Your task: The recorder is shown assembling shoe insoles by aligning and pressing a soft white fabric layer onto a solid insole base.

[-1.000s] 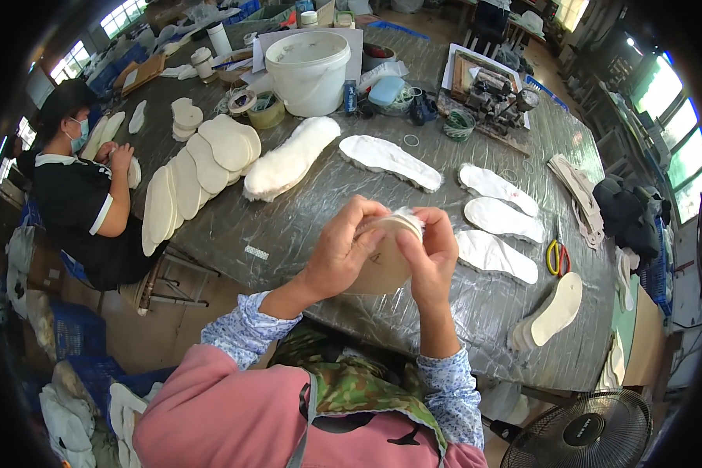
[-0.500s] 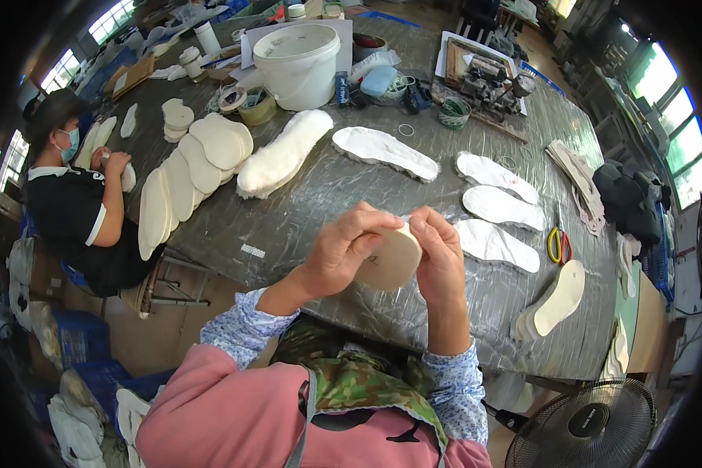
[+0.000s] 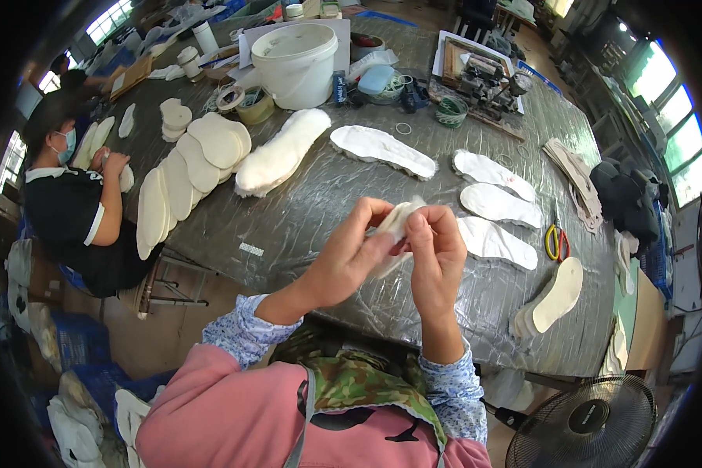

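In front of me, above the table, a pale insole point(image 3: 398, 221) is held up between both hands. It is seen nearly edge-on, with a whitish side showing, and my fingers cover much of it. My left hand point(image 3: 349, 256) is closed round its left side. With thumb and fingers, my right hand point(image 3: 438, 248) pinches its upper right edge. Just right of that hand lie three white insoles point(image 3: 498, 243) with furry edges. Beyond my hands are another white insole point(image 3: 384, 152) and a thick fluffy insole point(image 3: 282, 153).
Beige insoles point(image 3: 199, 164) fan out at left; a smaller stack point(image 3: 552, 298) lies near right by red-and-yellow-handled scissors point(image 3: 558, 242). A white bucket point(image 3: 295, 66) and a metal device point(image 3: 487, 86) stand farther back. A masked person point(image 3: 66, 179) works at left. A fan point(image 3: 585, 421) stands lower right.
The insole has been turned in my hands: its flat beige face showed before, and now its edge and whitish side do. My right hand has shifted slightly, still gripping it.
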`<state>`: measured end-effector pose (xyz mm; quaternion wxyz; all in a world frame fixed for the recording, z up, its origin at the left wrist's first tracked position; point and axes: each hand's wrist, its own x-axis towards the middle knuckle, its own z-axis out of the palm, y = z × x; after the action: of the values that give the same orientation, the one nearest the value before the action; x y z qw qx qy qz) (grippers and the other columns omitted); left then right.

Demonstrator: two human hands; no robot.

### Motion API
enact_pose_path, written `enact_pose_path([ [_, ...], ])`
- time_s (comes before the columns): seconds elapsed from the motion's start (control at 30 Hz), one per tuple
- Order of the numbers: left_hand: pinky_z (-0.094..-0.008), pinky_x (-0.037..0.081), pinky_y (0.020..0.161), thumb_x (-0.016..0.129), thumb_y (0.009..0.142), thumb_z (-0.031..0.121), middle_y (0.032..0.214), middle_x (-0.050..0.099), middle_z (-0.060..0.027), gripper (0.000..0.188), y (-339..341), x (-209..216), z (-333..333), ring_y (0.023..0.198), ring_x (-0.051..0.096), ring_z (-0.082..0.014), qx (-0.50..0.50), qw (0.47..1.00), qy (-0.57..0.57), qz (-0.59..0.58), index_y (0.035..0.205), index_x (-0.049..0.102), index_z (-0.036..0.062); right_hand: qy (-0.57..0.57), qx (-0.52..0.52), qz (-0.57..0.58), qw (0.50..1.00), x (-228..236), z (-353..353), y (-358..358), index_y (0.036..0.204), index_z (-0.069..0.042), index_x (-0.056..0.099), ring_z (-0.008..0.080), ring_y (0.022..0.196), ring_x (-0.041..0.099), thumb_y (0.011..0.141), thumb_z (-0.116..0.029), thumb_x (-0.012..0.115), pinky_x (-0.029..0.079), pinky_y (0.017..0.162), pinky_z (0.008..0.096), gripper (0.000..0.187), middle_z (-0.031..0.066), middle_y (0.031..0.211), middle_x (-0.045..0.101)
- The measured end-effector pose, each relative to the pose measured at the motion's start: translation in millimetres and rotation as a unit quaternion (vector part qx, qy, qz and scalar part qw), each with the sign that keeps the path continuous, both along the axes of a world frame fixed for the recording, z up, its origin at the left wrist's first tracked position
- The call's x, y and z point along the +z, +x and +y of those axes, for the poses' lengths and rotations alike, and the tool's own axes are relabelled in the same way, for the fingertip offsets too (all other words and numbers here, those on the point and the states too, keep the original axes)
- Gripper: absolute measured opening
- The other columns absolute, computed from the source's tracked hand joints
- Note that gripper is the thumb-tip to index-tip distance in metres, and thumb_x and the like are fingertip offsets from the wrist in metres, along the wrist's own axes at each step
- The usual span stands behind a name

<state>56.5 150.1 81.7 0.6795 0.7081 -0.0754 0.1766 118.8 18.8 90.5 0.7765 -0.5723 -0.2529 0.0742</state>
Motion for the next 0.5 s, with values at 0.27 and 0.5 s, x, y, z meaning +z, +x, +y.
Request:
enact_pose_path([
  [0.27, -0.0219, 0.042, 0.070, 0.043, 0.100, 0.020, 0.090, 0.055, 0.0019, 0.022, -3.4, -21.9, 27.5, 0.080, 0.049, -0.0039, -0.081, 0.980, -0.104, 0.150, 0.108, 0.055, 0.0034, -0.267, -0.096, -0.271, 0.920, 13.0, -15.9, -4.4, 0.111, -0.003, 0.060, 0.0194, 0.086, 0.061, 0.072, -0.002, 0.067, 0.047, 0.066, 0.0284, 0.040, 0.0148, 0.107, 0.057],
  [0.5, -0.0253, 0.043, 0.074, 0.046, 0.100, 0.018, 0.091, 0.058, -0.0016, 0.021, 8.6, -8.9, 42.1, 0.084, 0.051, -0.0076, -0.066, 0.987, 0.052, 0.140, 0.107, 0.056, 0.0008, -0.282, -0.067, -0.270, 0.918, -12.9, -8.4, -2.7, 0.114, -0.005, 0.064, 0.0235, 0.077, 0.065, 0.078, -0.005, 0.074, 0.052, 0.065, 0.0324, 0.037, 0.0139, 0.099, 0.064],
])
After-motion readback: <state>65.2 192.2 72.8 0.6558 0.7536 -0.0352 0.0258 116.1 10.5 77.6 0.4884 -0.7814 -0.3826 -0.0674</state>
